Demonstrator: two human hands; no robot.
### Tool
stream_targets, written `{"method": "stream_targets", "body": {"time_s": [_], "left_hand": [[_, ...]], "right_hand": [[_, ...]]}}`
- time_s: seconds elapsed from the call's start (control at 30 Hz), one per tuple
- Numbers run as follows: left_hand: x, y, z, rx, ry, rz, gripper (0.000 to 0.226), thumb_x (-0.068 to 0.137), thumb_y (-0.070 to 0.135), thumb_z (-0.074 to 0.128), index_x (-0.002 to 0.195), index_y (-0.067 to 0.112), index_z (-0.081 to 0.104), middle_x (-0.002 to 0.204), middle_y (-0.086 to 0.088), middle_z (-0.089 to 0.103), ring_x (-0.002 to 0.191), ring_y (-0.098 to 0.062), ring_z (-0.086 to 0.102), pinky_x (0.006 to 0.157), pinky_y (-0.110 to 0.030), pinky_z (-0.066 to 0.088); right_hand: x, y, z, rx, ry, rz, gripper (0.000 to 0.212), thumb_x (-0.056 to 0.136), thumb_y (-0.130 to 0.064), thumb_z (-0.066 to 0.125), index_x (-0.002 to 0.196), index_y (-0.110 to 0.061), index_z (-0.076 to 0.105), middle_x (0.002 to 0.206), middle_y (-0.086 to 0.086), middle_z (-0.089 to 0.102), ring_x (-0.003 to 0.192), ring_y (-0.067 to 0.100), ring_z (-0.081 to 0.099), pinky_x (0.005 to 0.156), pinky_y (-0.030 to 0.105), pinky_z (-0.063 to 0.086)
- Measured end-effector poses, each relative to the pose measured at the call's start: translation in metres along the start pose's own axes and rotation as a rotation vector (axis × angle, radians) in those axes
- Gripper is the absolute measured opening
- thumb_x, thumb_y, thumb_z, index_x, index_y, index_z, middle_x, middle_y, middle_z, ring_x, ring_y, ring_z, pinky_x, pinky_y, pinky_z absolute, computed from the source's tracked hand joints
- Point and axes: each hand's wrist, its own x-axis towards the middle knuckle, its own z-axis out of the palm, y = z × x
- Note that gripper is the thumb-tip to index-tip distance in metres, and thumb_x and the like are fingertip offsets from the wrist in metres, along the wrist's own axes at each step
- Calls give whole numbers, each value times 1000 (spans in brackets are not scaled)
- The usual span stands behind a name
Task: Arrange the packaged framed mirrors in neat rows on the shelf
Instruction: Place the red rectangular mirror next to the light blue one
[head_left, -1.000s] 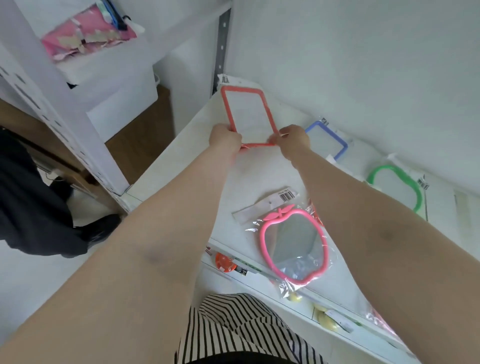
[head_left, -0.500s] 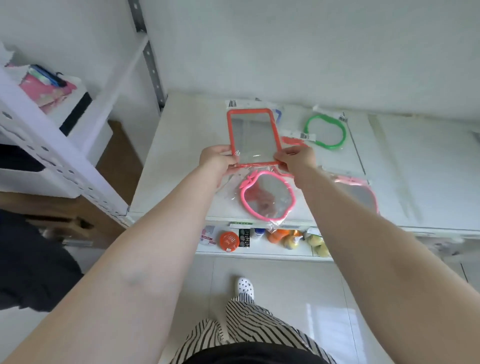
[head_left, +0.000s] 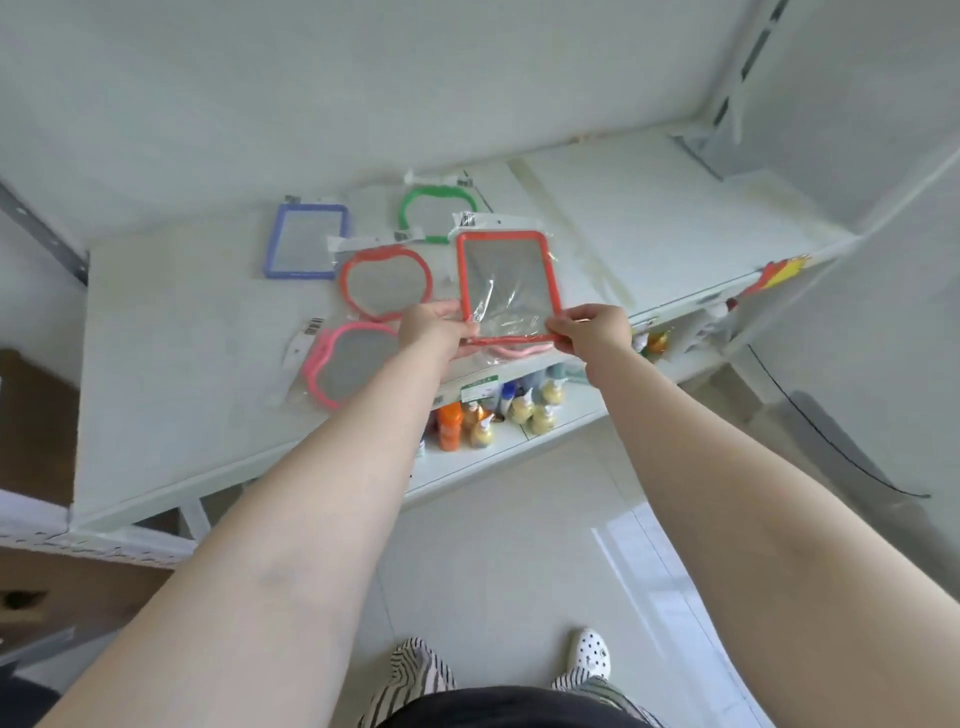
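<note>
Red rectangular mirror (head_left: 508, 283) pinched at its two near corners — left hand (head_left: 434, 328), right hand (head_left: 597, 328) — held level above shelf (head_left: 171, 364) front, right of red heart mirror (head_left: 385, 280), probably for squaring into the row.

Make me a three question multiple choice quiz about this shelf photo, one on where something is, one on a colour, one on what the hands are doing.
1. Where does the blue mirror lie on the shelf?
A. at the back left
B. at the front right
C. on the floor

2. What colour is the frame of the mirror being held?
A. green
B. red
C. yellow

3. How is that mirror held?
A. by one hand at its top
B. it lies untouched
C. by both hands at its lower corners

Answers: 1 A, it sits by the wall, left of the green mirror. 2 B, the red mirror is red all round. 3 C, the left hand and right hand pinch its lower corners.
</note>
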Motion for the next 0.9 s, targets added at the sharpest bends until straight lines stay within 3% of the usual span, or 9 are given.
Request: {"method": "stream_targets", "body": {"time_s": [0.13, 0.27, 0.37, 0.47, 0.53, 0.63, 0.73, 0.9], "left_hand": [[-6, -11, 81, 1, -43, -20, 45, 78, -17, 64, 119, 0, 61, 117, -12, 65, 80, -28, 69, 75, -38, 61], [-19, -26, 168, 44, -87, -42, 46, 80, -14, 64, 123, 3, 61, 108, -13, 67, 81, -23, 67, 69, -27, 58], [-28, -40, 228, 59, -88, -25, 47, 79, -12, 65, 123, 5, 62, 114, -15, 68, 81, -22, 66, 60, -20, 58], [-37, -45, 278, 64, -95, -22, 46, 79, -13, 64, 122, 5, 63, 109, -13, 67, 82, -23, 66, 70, -24, 58], [-38, -44, 304, 78, -103, -25, 47, 79, -14, 64, 122, 6, 63, 107, -11, 67, 80, -22, 66, 76, -25, 56], [-31, -38, 334, 115, -111, -21, 48, 79, -14, 64, 123, 6, 62, 109, -13, 68, 73, -19, 66, 79, -26, 55], [-16, -29, 359, 138, -114, -4, 48, 79, -15, 63, 124, 3, 60, 112, -14, 67, 82, -24, 66, 77, -25, 54], [28, -12, 397, 189, -107, 9, 49, 76, -11, 68, 121, 7, 64, 112, -12, 71, 86, -25, 70, 84, -30, 58]], "right_hand": [[20, 19, -76, 12, 56, 22, 15, 79, -9, 73, 70, -15, 64, 72, 7, 68, 59, 15, 65, 71, 30, 56], [45, 40, -159, -31, 96, 30, 5, 79, -8, 74, 78, -6, 69, 73, 8, 70, 60, 17, 66, 81, 36, 59], [63, 55, -215, -72, 123, 24, 19, 78, -10, 73, 63, -16, 64, 85, 17, 75, 76, 25, 72, 86, 39, 58], [78, 64, -261, -76, 145, 36, 23, 78, -12, 74, 59, -19, 64, 78, 13, 74, 75, 22, 70, 87, 39, 58], [88, 67, -284, -45, 146, 59, 19, 78, -12, 74, 63, -18, 66, 73, 9, 72, 71, 19, 68, 86, 38, 58], [104, 67, -306, -16, 149, 64, 9, 79, -12, 75, 72, -13, 69, 82, 12, 75, 69, 18, 69, 85, 36, 59], [125, 62, -320, 7, 164, 71, 8, 78, -11, 75, 74, -13, 69, 87, 14, 75, 70, 19, 70, 83, 34, 60], [174, 45, -335, -2, 193, 81, 7, 78, -13, 76, 75, -13, 70, 74, 8, 71, 63, 15, 67, 80, 32, 60]]}}
